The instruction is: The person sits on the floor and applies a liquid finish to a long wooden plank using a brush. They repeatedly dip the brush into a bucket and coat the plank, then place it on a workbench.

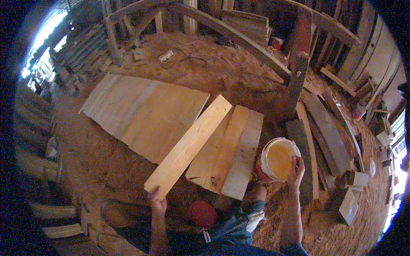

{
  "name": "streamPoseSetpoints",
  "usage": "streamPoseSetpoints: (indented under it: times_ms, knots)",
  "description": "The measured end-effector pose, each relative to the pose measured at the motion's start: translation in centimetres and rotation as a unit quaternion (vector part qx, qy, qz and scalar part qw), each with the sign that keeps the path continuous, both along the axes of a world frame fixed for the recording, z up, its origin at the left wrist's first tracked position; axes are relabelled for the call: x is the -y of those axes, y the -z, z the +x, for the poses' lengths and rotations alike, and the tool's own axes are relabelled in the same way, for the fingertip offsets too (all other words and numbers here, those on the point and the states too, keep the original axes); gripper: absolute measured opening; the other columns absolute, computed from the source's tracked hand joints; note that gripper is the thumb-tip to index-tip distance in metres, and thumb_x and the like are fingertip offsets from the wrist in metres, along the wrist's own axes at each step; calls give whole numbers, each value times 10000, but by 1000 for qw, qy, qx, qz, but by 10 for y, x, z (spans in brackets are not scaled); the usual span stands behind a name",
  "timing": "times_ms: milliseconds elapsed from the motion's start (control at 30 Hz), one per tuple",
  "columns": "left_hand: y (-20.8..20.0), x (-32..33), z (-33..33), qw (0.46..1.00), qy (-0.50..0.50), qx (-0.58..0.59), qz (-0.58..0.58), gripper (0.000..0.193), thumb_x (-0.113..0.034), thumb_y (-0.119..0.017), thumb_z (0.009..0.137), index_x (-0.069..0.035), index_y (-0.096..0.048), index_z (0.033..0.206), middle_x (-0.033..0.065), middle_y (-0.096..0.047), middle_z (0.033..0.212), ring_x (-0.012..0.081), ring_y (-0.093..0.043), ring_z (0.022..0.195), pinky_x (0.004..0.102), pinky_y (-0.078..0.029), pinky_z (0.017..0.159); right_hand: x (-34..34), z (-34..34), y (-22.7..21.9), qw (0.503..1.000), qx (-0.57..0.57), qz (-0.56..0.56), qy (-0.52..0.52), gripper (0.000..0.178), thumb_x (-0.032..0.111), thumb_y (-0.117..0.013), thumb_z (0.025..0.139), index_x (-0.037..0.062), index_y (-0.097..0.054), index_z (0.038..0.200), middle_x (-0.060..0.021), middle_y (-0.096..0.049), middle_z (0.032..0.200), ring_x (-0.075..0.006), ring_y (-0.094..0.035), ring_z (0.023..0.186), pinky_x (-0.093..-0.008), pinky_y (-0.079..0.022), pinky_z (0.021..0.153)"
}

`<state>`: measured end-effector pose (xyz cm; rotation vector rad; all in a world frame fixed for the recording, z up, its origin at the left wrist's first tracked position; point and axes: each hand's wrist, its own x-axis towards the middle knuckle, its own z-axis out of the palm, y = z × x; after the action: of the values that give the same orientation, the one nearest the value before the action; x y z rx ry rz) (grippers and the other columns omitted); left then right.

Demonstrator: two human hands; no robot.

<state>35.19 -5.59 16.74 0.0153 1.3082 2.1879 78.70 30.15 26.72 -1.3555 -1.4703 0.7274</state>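
Note:
My left hand (158, 202) is closed on the near end of a pale wooden plank (190, 145), which slants up and to the right. Beneath the plank's far part lie a large panel of joined boards (141, 111) and a smaller board panel (228, 149), both on the ground. My right hand (295, 172) grips the right rim of a white bucket (265, 158). Inside the bucket is something yellowish (280, 160); I cannot tell what it is. A red round thing (203, 214) shows by my lap, between my forearms.
Several loose boards (326, 132) lie to the right, beside a dark upright post (298, 81). A long wooden rail (235, 36) crosses the back. Pale blocks (349, 207) sit at the lower right. A power strip with a cord (166, 56) rests on the sawdust-covered ground.

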Motion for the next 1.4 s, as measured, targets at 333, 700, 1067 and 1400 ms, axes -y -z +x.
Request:
streamPoseSetpoints:
  times_ms: [333,700,1067,1400]
  knots:
    - [-41,86,39,932,-40,-217,-287,648,-76,-752,725,-47,-455,1300,101,-578,1182,250,-585,1067,424,-498,930,8,-17,-20,997,-71,28,6,310,277,-504,1031,19,-675,1032,-5,-615,823,-116,-503,715,-297,-435,640]
    - [-34,142,53,686,2,-656,-313,757,-208,-834,744,-29,-404,1340,144,-627,980,329,-631,815,423,-518,674,90,-125,-15,985,-115,-53,-115,215,215,-540,1025,30,-583,1127,2,-552,844,-87,-475,735,-245,-417,650]
    - [-167,56,69,800,187,-519,-235,341,-283,-763,740,-6,-700,927,133,-734,858,271,-728,724,355,-585,673,102,-181,44,992,28,6,-122,253,194,-536,995,8,-616,1148,-194,-653,1022,-348,-636,959,-412,-492,847]
    - [-169,51,66,746,188,-607,-199,330,-218,-752,759,-22,-673,1012,153,-738,947,287,-732,811,392,-598,715,124,-130,-40,920,322,-23,-223,149,173,-612,935,91,-667,1047,-125,-681,934,-393,-656,787,-467,-520,692]
